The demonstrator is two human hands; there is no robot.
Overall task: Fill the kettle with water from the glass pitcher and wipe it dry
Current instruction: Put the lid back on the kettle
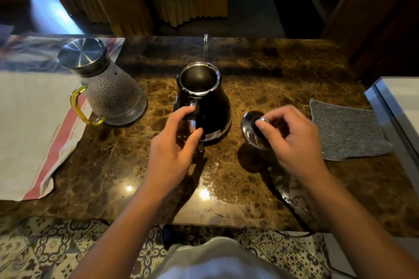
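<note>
A black kettle (210, 102) stands open-topped in the middle of the brown marble table (260, 70), its thin spout pointing away from me. My left hand (174, 140) curls around the kettle's handle on the near side. The kettle's shiny lid (248, 125) sits on the table to the right, and my right hand (292, 140) pinches its knob. A textured glass pitcher (111, 95) with a steel cap and a yellow handle stands to the left. A grey cloth (344, 129) lies flat at the right.
A white cloth with a red stripe (34, 124) covers the table's left part. A pale counter edge (399, 97) rises at the far right. A dark cord (285, 195) trails across the near right of the table. Patterned floor tiles lie below the front edge.
</note>
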